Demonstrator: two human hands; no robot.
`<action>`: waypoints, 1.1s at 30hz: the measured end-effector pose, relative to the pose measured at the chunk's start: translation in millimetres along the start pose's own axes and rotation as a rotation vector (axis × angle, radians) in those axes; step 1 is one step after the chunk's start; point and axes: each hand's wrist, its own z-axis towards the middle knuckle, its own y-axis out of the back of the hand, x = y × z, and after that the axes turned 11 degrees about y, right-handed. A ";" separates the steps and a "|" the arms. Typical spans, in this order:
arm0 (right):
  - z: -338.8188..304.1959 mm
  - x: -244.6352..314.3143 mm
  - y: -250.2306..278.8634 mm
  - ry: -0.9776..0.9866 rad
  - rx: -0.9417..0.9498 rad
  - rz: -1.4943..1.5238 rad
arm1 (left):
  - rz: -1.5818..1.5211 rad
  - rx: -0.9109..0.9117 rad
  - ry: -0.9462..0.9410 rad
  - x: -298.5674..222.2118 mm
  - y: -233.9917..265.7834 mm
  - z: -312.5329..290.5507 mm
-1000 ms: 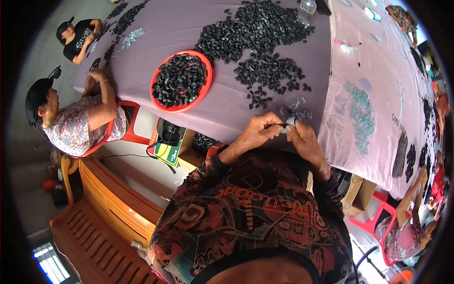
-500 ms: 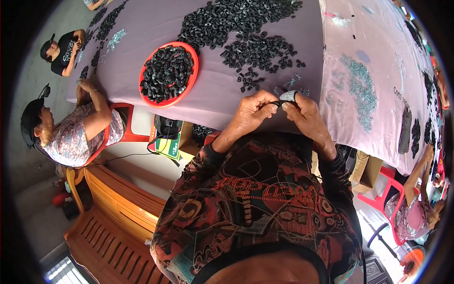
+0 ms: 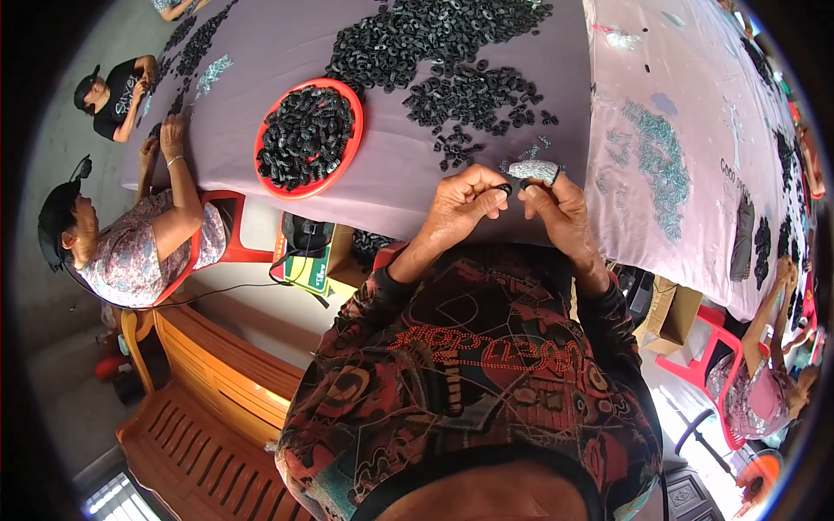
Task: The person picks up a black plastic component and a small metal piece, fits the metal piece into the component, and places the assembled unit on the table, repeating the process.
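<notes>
Over the near edge of the purple-covered table, my left hand (image 3: 465, 201) pinches a small black plastic part (image 3: 504, 187) between thumb and forefinger. Close by on the right, my right hand (image 3: 560, 208) is closed too, thumb against forefinger, with a small dark piece (image 3: 524, 184) at the tips; its kind is too small to tell. A silvery-grey cover (image 3: 532, 169) wraps that forefinger. A narrow gap separates the two hands. Just beyond them lie a few small clear bluish pieces (image 3: 545, 141) and a loose cluster of black parts (image 3: 458, 146).
A red basket (image 3: 359, 139) heaped with black parts stands left of my hands. Farther back spreads a large black pile (image 3: 408, 43). Bluish clear pieces (image 3: 656, 165) lie on the pink cloth. Seated people (image 3: 143, 208) work at left and right; a wooden bench (image 3: 208, 425) stands behind.
My hands have drawn slightly apart, where before their fingertips met at the black part. My right forefinger now points left. The nearer person at left has stretched an arm forward over the table.
</notes>
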 end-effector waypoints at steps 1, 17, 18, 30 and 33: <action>-0.3 -1.6 0.3 0.012 -0.001 0.064 | -0.009 0.009 0.007 -0.9 -0.3 -1.5; -6.2 -5.3 -0.4 0.053 -0.123 0.208 | -0.020 -0.021 -0.001 0.9 -8.9 -5.1; -6.3 -4.7 -0.8 0.045 -0.134 0.237 | -0.003 -0.016 0.006 1.0 -9.0 -5.0; -4.7 4.4 0.7 -0.143 0.005 0.261 | 0.084 0.037 0.017 5.4 -4.9 -7.5; -4.7 6.8 -0.1 -0.116 0.034 0.097 | 0.117 0.029 0.032 6.8 -4.1 -7.2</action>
